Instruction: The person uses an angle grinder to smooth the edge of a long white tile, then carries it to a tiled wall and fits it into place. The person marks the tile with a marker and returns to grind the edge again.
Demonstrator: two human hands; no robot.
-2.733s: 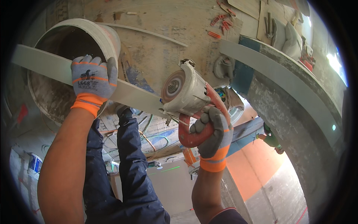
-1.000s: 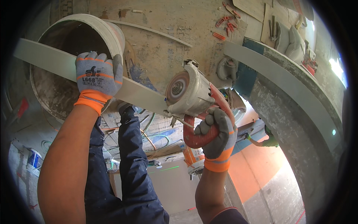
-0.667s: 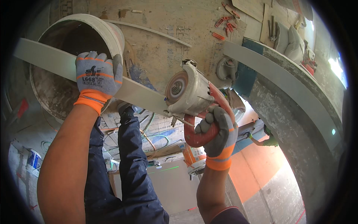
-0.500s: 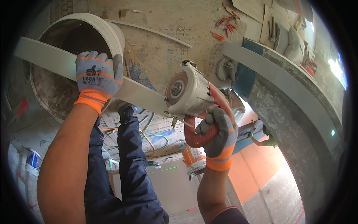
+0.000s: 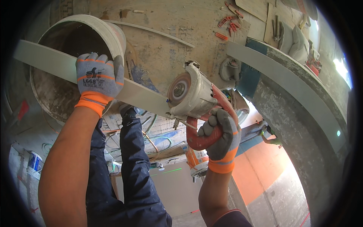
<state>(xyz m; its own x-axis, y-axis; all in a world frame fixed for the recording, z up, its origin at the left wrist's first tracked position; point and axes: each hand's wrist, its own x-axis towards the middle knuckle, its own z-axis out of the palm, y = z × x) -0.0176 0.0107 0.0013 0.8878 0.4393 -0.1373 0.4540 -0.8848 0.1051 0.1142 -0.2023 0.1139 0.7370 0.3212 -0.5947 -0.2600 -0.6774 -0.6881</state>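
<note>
My left hand (image 5: 99, 77), in a grey glove with an orange cuff, is closed over a long pale strip (image 5: 145, 95), perhaps tile. The strip lies slantwise across the mouth of a large round bucket (image 5: 114, 39). In my gloved right hand (image 5: 223, 132) is a handheld disc cutter (image 5: 199, 96), gripped by its red loop handle. Its round disc (image 5: 179, 89) is at the strip's right end; whether disc and strip touch is hard to tell. The fingertips of my left hand are partly hidden behind the strip.
Another long pale strip (image 5: 287, 79) runs along a ledge at the right. Red clips (image 5: 228, 22) and grey bags (image 5: 298, 47) lie beyond. Hoses (image 5: 162, 142) trail near my legs, beside an orange-and-white bucket (image 5: 197, 160). A person's arm (image 5: 271, 140) shows at right.
The strip's far left end sits slightly lower in view, and my left hand has shifted a touch. The cutter stays in nearly the same place. The other person's arm at right has moved slightly.
</note>
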